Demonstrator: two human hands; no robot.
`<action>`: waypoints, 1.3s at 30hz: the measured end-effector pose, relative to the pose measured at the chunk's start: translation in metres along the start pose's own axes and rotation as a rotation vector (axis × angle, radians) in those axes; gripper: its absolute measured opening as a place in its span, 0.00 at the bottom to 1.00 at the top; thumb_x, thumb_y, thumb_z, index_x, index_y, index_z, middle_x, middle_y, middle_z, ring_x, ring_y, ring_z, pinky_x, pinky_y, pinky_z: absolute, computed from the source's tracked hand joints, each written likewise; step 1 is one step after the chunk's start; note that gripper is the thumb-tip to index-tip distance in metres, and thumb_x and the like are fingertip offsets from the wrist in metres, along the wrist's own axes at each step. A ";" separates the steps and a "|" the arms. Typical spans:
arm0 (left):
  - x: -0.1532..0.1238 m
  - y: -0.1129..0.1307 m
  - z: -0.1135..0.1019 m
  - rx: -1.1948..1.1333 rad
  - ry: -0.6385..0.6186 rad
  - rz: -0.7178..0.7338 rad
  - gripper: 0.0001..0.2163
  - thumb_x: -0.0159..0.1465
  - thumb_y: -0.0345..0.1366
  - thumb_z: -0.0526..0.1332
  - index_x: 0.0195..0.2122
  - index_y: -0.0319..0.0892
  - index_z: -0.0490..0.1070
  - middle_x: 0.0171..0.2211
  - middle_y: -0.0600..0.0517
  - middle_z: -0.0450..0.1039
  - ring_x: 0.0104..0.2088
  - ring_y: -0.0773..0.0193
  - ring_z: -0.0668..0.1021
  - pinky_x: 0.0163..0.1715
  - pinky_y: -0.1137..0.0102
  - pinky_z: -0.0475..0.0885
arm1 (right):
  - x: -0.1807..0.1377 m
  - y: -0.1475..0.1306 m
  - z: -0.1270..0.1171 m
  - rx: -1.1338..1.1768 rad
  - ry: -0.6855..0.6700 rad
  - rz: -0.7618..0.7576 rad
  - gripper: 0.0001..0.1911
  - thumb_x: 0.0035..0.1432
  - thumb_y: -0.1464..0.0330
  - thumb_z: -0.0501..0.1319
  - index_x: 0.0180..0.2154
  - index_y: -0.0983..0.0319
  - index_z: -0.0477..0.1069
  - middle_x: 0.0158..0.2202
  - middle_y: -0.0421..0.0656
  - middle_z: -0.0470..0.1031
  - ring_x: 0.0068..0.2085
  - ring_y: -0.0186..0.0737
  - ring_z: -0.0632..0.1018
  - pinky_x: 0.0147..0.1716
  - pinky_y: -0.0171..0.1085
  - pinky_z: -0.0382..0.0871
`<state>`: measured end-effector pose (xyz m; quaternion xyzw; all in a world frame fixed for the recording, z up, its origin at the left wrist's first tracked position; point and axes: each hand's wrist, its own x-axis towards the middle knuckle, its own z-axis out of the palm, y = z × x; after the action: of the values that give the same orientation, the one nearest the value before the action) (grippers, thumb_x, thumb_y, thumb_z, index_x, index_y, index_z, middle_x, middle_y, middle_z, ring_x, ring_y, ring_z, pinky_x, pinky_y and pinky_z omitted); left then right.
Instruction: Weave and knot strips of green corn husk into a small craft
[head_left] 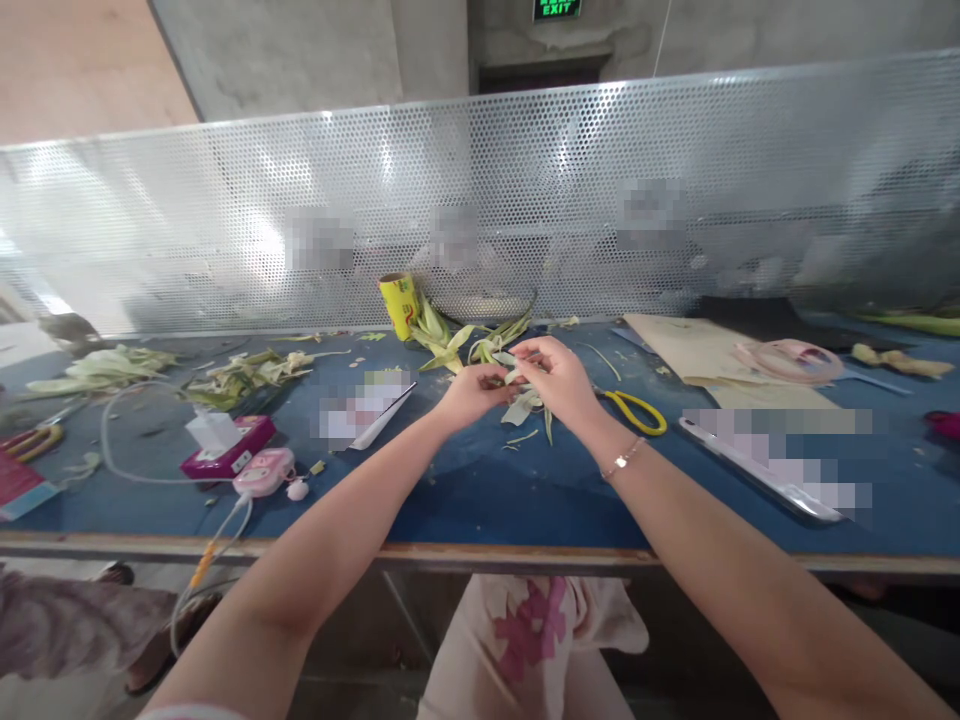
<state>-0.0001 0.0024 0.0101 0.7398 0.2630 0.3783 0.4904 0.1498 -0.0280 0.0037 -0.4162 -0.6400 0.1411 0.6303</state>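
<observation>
Both my arms reach forward over a blue worktable (480,490). My left hand (471,393) and my right hand (559,380) meet at the table's middle, fingers pinched on pale green leaf strips (519,405) held between them. The strips hang down from my fingers toward the tabletop. A bracelet sits on my right wrist. Yellow-handled scissors (637,410) lie just right of my right hand. More green leaves (457,340) are piled just behind my hands.
A yellow roll (397,303) stands by the perforated metal screen (480,200). Leaf scraps (247,372) lie at the left, near a pink box (229,445) and a pink device with a cable (264,472). Cardboard (690,350) and a pink coil (787,358) lie at the right.
</observation>
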 end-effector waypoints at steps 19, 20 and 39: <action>-0.001 0.012 -0.003 -0.445 0.161 -0.187 0.06 0.57 0.31 0.63 0.26 0.36 0.68 0.22 0.50 0.74 0.25 0.70 0.78 0.28 0.75 0.72 | -0.003 -0.005 -0.009 -0.254 -0.198 -0.328 0.11 0.56 0.76 0.54 0.34 0.57 0.72 0.35 0.41 0.76 0.38 0.39 0.77 0.39 0.42 0.71; -0.001 0.012 -0.005 -0.453 0.175 -0.200 0.05 0.57 0.30 0.63 0.26 0.36 0.69 0.22 0.51 0.74 0.25 0.70 0.78 0.27 0.76 0.72 | -0.003 -0.004 -0.011 -0.268 -0.230 -0.354 0.13 0.55 0.77 0.54 0.36 0.57 0.72 0.37 0.42 0.76 0.40 0.40 0.77 0.42 0.43 0.71; -0.002 0.018 0.001 -0.428 0.193 -0.251 0.05 0.55 0.26 0.61 0.22 0.35 0.70 0.20 0.51 0.72 0.23 0.72 0.76 0.22 0.79 0.69 | -0.006 -0.009 -0.004 -0.328 -0.173 -0.377 0.05 0.59 0.69 0.58 0.30 0.58 0.69 0.32 0.42 0.72 0.37 0.40 0.74 0.40 0.42 0.69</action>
<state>-0.0005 -0.0061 0.0255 0.5410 0.3124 0.4303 0.6515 0.1501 -0.0388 0.0067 -0.3725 -0.7720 -0.0496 0.5127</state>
